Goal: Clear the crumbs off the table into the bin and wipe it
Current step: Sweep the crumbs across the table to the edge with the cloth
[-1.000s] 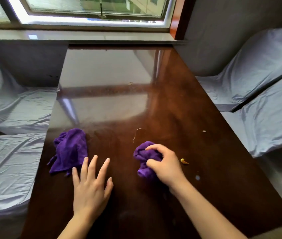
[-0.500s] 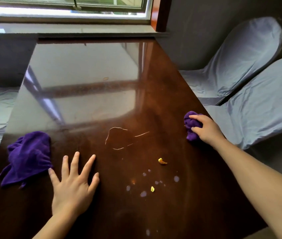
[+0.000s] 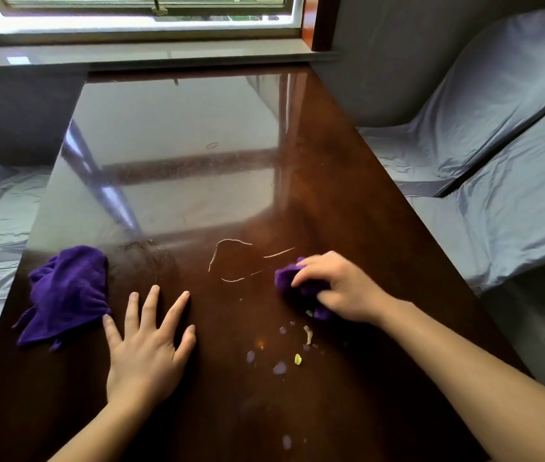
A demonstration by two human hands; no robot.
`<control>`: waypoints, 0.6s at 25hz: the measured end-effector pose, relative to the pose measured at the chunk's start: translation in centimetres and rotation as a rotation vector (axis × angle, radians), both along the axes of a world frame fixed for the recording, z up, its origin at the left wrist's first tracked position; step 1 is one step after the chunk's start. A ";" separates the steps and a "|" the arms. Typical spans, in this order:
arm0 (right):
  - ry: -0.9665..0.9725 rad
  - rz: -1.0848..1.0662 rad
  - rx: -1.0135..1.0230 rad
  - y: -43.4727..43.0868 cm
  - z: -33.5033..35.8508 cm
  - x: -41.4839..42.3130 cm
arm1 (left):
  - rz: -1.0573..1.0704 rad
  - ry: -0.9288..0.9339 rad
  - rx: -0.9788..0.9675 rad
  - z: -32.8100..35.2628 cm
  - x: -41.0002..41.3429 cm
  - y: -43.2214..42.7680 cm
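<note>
1. My left hand (image 3: 151, 348) lay flat on the desk (image 3: 381, 228), fingers spread wide, holding nothing; as it had half a second earlier, it braced me.
2. Just beyond its thumb sat the spare purple cloth (image 3: 67, 291), unmoved.
3. My right hand (image 3: 341, 288) was closed on a bunched purple rag (image 3: 288, 278). Half a second before it had been out at the desk's right edge; now it had swept back inward.
4. That brought the rag against the crumbs (image 3: 298, 359), which lay just nearer me than that hand, still uncollected.
5. Thin pale strands (image 3: 231, 243) lay just beyond and left of the rag.
6. The right hand was motion-blurred, the rag mostly hidden beneath it. No bin showed anywhere.
</note>
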State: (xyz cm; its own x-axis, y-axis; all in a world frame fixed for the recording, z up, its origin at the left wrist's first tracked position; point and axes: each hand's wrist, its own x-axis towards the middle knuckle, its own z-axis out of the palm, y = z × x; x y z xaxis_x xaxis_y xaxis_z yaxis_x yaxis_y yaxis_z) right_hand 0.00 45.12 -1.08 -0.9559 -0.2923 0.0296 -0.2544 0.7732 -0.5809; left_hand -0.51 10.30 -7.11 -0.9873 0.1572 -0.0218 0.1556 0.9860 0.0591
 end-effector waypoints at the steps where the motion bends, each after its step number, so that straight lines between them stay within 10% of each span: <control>1: 0.044 -0.082 -0.045 0.7 0.3 -1.0 | 0.002 0.002 0.008 -0.1 0.0 -0.1; 5: -0.027 -0.292 -0.063 1.0 -0.1 -6.6 | -0.002 0.027 0.020 -0.2 0.0 -0.2; 10: -0.006 -0.028 0.228 -2.0 -1.2 -3.7 | -0.005 0.041 0.034 -0.5 -0.2 -0.2; 15: -0.076 0.003 -0.065 0.1 0.3 2.3 | -0.004 0.040 0.027 -0.6 -0.2 -0.2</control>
State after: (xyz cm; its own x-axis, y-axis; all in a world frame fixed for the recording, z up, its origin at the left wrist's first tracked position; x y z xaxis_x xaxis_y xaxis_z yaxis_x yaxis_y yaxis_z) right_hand 2.30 45.26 -0.80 -0.9551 -0.2953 -0.0243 -0.2100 0.7324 -0.6477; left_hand -0.69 10.08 -7.70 -0.9866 0.1615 0.0216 0.1627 0.9835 0.0790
